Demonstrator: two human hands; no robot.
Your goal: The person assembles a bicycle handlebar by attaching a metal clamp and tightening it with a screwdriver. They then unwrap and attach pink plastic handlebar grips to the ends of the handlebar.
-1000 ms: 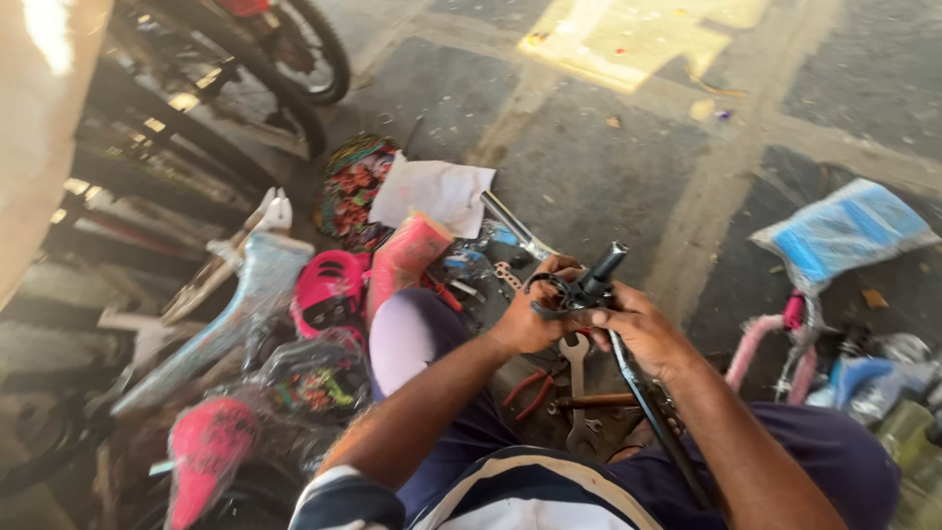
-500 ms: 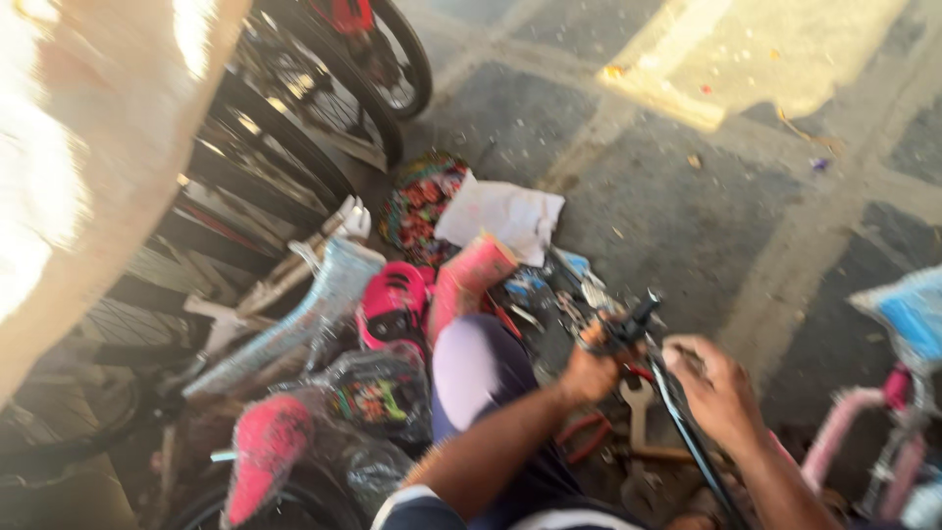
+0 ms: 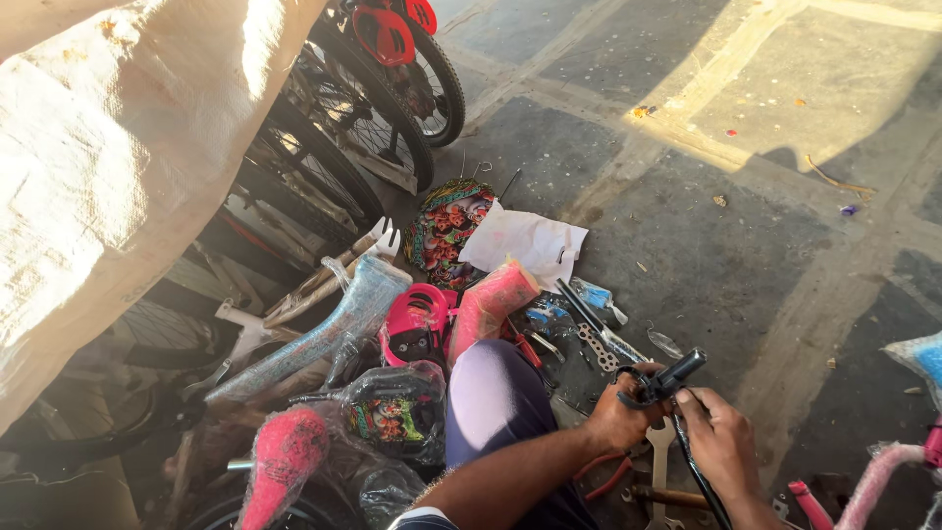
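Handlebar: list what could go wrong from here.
1. Both hands, left hand and right hand, crowd the black handlebar; a slip might pinch the fingers.
2. Wrenches and pliers lie loose on the ground right under the work, so the bar could knock them, or small parts might get lost among them.
3. Plastic-wrapped bike parts press against the knee, limiting room to move.

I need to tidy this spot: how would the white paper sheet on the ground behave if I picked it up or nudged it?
The white paper sheet looks crumpled and thin, so it would probably flop and bend rather than hold its shape. It seems very light, likely to slide or blow across the ground at a nudge. One edge lies against the patterned bag, which might catch it.
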